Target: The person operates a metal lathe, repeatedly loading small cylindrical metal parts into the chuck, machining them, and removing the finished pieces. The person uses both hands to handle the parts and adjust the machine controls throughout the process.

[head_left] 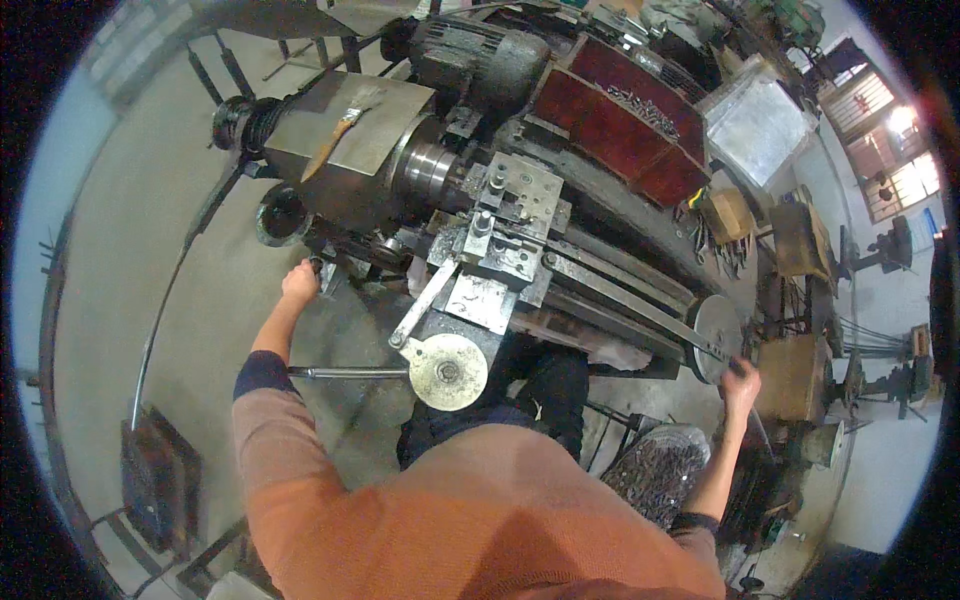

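Note:
A small metal lathe fills the middle. My left hand (300, 282) is closed round a small dark handle (317, 266) below the headstock (345, 150). Far to the right, my right hand (740, 385) is wrapped round the dark end of a long metal lever (640, 308), in front of a round grey disc (712, 335). That lever runs back to the tool slide (520, 215), which sits beside the shiny spindle nose (430, 168). Close to my waist is a pale round dial plate (460, 390) with a flat metal arm (425, 303). Whether a workpiece is in the spindle cannot be made out.
A paintbrush (330, 145) lies on the headstock cover. Behind the slide stand a motor (478, 60) and a red-brown box (590, 110) holding small metal parts (645, 110). A tub of dark metal pieces (660, 470) is by my right forearm. Hand tools (715, 245) lie at the right.

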Demonstrator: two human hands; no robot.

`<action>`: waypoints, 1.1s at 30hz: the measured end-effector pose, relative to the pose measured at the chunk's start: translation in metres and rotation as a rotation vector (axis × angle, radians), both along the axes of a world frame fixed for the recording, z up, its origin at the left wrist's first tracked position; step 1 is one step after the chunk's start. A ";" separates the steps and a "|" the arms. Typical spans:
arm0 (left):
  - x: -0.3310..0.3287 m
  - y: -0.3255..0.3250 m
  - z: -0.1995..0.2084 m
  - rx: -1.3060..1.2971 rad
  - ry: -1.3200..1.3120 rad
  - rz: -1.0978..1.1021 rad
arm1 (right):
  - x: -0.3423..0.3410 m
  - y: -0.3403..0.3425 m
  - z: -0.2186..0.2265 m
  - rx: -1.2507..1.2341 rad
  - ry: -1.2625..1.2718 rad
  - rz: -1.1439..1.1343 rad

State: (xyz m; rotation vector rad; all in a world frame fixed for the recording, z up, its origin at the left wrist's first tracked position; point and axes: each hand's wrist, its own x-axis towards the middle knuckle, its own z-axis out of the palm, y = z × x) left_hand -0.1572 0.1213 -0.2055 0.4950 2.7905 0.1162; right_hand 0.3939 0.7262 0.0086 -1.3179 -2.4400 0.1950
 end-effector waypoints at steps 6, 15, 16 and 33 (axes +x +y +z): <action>-0.005 -0.054 0.040 0.243 0.118 -0.076 | -0.230 -0.078 0.070 -0.088 0.229 0.707; 0.058 -0.241 0.167 -0.125 0.692 0.514 | -0.443 -0.231 0.058 0.039 -0.152 1.297; 0.069 -0.250 0.150 -0.061 0.743 0.547 | -0.451 -0.236 0.051 -0.037 -0.238 1.214; 0.155 0.017 0.272 1.007 0.415 0.347 | -0.375 -0.239 0.091 -0.164 0.490 1.595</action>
